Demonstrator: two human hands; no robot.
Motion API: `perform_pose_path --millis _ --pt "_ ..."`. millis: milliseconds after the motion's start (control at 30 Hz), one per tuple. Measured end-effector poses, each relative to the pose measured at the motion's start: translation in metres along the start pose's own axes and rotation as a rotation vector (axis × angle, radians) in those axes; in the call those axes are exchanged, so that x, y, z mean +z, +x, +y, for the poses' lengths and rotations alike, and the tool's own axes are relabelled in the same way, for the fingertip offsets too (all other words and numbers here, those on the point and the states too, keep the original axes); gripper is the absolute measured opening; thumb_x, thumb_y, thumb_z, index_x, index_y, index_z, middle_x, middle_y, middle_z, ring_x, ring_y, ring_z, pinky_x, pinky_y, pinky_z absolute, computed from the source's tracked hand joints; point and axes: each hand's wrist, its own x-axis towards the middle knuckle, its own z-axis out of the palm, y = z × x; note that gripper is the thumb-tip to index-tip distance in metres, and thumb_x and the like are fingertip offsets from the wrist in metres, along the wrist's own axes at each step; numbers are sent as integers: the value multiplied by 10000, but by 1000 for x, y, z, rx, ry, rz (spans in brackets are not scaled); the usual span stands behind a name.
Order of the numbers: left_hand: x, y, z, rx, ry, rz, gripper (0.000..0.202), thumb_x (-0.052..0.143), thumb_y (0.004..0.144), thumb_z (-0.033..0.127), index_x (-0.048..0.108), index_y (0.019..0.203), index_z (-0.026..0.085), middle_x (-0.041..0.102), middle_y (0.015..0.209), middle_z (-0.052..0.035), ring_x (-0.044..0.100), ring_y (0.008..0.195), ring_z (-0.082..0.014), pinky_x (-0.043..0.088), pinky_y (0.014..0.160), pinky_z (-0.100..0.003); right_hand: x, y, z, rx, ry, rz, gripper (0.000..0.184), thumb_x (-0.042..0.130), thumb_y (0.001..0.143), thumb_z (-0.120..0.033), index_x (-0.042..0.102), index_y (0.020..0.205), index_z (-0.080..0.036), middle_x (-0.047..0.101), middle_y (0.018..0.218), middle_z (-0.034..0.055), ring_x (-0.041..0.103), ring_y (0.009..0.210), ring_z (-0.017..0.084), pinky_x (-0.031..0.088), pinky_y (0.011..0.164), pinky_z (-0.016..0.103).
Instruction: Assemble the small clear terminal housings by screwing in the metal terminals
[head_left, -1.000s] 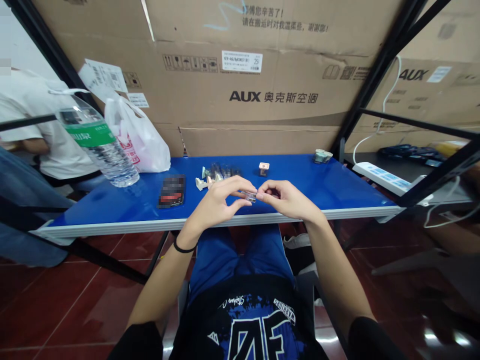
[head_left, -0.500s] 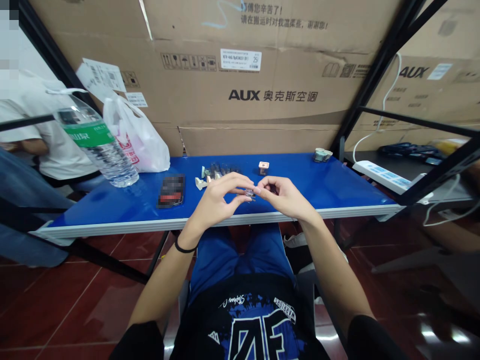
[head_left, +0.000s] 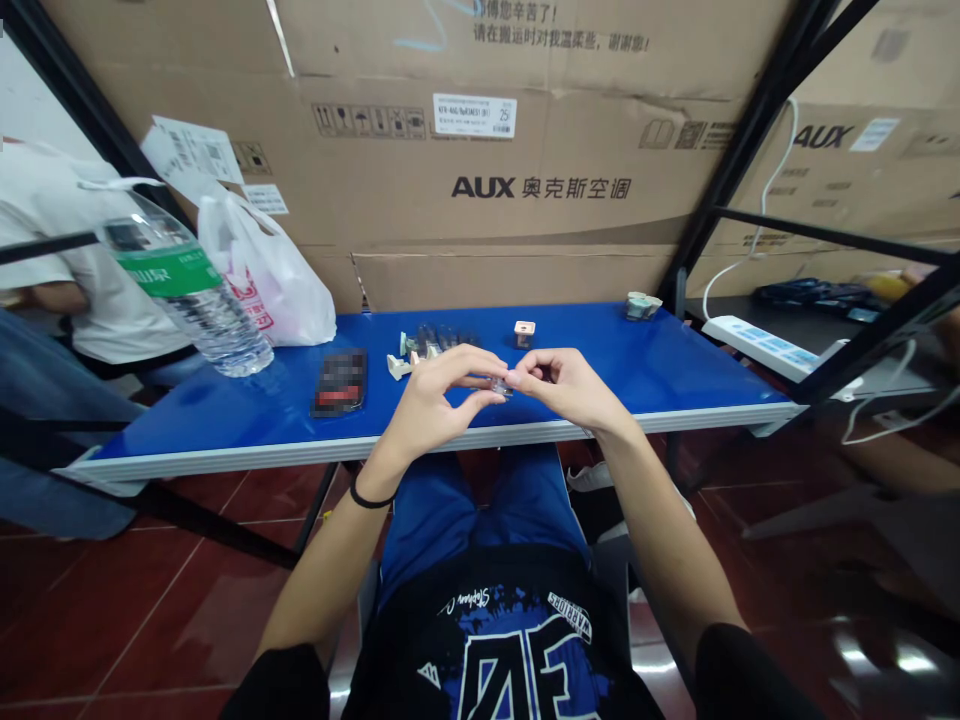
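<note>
Head view: left hand (head_left: 442, 395) and right hand (head_left: 566, 385) are curling half closed, fingertips pinching a small clear plastic part (head_left: 500, 387) between them, above the blue surface (head_left: 675, 370). A row of small parts (head_left: 431, 345) is lying just beyond, beside a beige block (head_left: 524, 334).

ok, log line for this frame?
left hand: on clear part | right hand: on clear part | both over blue table

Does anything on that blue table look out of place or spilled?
Nothing looks spilled or broken. The only oddity is the water bottle near the left end of the blue table, which seems to lean sharply, though the wide camera view may cause that.
</note>
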Motion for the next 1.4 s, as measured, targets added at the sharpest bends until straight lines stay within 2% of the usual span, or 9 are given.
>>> perform_pose_path --millis 300,567,733,900,1133,1400 --pt "3 0 -1 11 13 -7 146 781 960 235 779 1095 179 783 1120 -82 785 1025 -185 733 849 -317 -5 2 4 26 57 -15 512 904 693 -643 741 747 -161 471 600 -52 351 603 91 264 576 277" --pt "6 1 1 -7 11 16 138 773 960 230 781 1086 174 781 1123 -88 782 1012 -183 734 848 -321 -2 0 0 10 15 39 529 879 722 -661 706 718 -161 473 605 -42 345 602 92 257 570 282" --pt "10 -1 -1 -93 -60 54 167 809 921 235 776 1069 164 782 1096 -88 796 992 -193 732 862 -325 0 -1 -1 -13 -12 89 555 870 719 -694 690 731 -170 464 606 -48 351 595 93 259 569 283" --pt "13 -1 -2 -197 -188 79 205 863 854 227 777 1031 171 777 1057 -70 808 952 -191 728 867 -319 -1 -1 -1 -10 6 64 547 891 704 -668 661 707 -171 455 608 -54 351 600 91 254 577 281" --pt "15 1 -3 -174 -250 109 180 869 848 203 802 1011 168 757 1064 -74 800 951 -177 720 840 -281 0 -2 -6 -36 33 80 572 837 735 -716 679 717 -166 423 625 -54 339 615 96 261 596 289" --pt "14 1 -2 -93 -226 136 131 854 864 158 804 985 159 748 1063 -81 792 948 -166 713 853 -283 -2 -2 -2 -73 52 78 510 804 813 -663 695 767 -167 454 648 -44 349 631 100 271 606 288"
